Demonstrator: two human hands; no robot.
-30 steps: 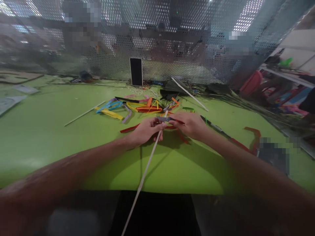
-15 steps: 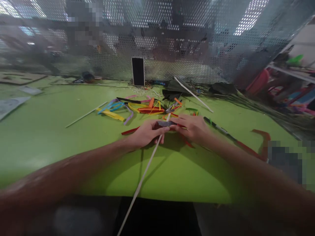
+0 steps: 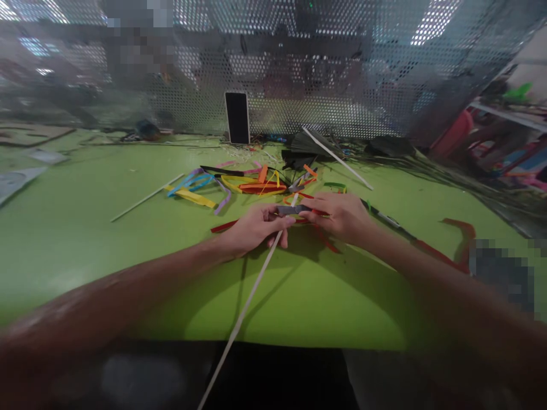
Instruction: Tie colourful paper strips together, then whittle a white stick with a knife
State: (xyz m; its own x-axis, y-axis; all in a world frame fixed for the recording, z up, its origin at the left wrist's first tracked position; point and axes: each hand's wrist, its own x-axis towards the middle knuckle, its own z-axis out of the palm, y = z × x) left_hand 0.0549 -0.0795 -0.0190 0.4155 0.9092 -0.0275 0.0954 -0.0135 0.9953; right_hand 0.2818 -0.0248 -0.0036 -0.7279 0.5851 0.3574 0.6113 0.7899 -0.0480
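My left hand (image 3: 255, 228) is closed, thumb and fingers pinching a short dark grey strip (image 3: 289, 210) where it crosses a long pale stick (image 3: 250, 299). The stick slants from that hand down past the near table edge, and its tip shows just beyond the strip. At the strip's other end, my right hand (image 3: 342, 215) pinches it between thumb and fingers. Red strips (image 3: 328, 238) lie under and beside the right hand. Just behind both hands is a loose pile of coloured strips, with an orange one (image 3: 262, 187) and a yellow one (image 3: 194, 197) among them. My fingers partly hide the crossing.
A phone (image 3: 237, 118) stands upright against the perforated metal screen (image 3: 273, 68). On the green table (image 3: 106, 256) are a thin stick (image 3: 147, 197) at left, another pale stick (image 3: 337, 158) behind, and a black-and-red strip (image 3: 397, 229) at right. Dried leaves (image 3: 453, 176) line the right edge.
More of the grey strip shows between my hands, as my right hand has drawn slightly to the right. My left hand keeps its pinch. The view has shifted a little.
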